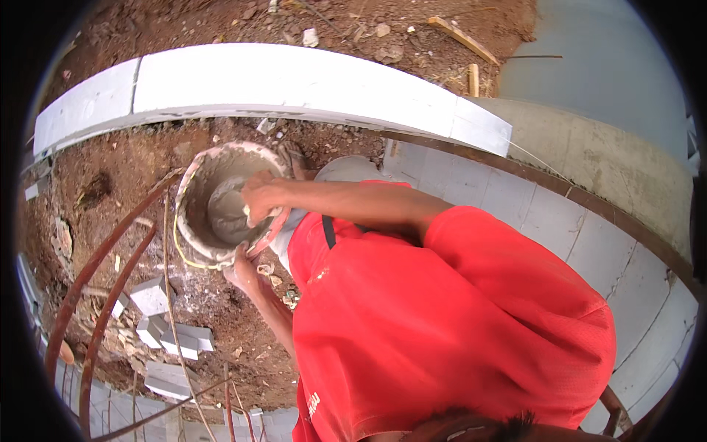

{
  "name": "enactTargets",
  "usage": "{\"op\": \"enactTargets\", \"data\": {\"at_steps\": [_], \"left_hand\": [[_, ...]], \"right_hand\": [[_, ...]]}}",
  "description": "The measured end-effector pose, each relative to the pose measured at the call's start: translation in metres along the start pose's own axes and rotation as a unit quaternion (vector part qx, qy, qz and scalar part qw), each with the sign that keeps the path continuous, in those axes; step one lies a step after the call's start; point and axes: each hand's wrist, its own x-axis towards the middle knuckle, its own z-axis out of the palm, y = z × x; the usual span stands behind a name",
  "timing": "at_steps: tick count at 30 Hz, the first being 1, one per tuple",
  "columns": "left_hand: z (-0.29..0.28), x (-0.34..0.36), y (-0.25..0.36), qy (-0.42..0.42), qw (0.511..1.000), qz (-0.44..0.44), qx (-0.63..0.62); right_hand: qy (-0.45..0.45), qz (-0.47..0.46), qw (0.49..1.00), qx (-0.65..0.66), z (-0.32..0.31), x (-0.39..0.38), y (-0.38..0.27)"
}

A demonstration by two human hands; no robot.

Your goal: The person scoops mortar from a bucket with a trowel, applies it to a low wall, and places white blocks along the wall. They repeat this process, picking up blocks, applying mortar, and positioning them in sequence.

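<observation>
A round bucket (195, 239) caked with grey mortar, with a pale yellowish cord or handle looped at its left, sits at the left of my body. My left hand (245, 267) grips the bucket's near rim from outside. My right hand (261, 193) reaches over the rim into the bucket, its fingers closed round something small and pale that I cannot make out, against a mortar-coated round shape (227, 206) inside. Wet grey mortar lines the bucket's walls.
A long row of white blocks (287, 77) crosses behind the bucket. A grey block wall (530, 214) and concrete ledge (596, 155) run along the right. Rusty bars (110, 295) rise at the left, near loose blocks (151, 298) on reddish soil (103, 177).
</observation>
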Motion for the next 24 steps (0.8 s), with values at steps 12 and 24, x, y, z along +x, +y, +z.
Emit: {"op": "enactTargets", "data": {"at_steps": [12, 24], "left_hand": [[0.003, -0.019, 0.071, -0.025, 0.959, 0.183, 0.215], [0.009, -0.033, 0.105, 0.019, 0.947, 0.272, 0.173]], "right_hand": [[0.014, 0.05, 0.998, -0.029, -0.084, -0.064, 0.022], [0.034, 0.05, 0.99, -0.125, -0.042, -0.029, -0.004]]}}
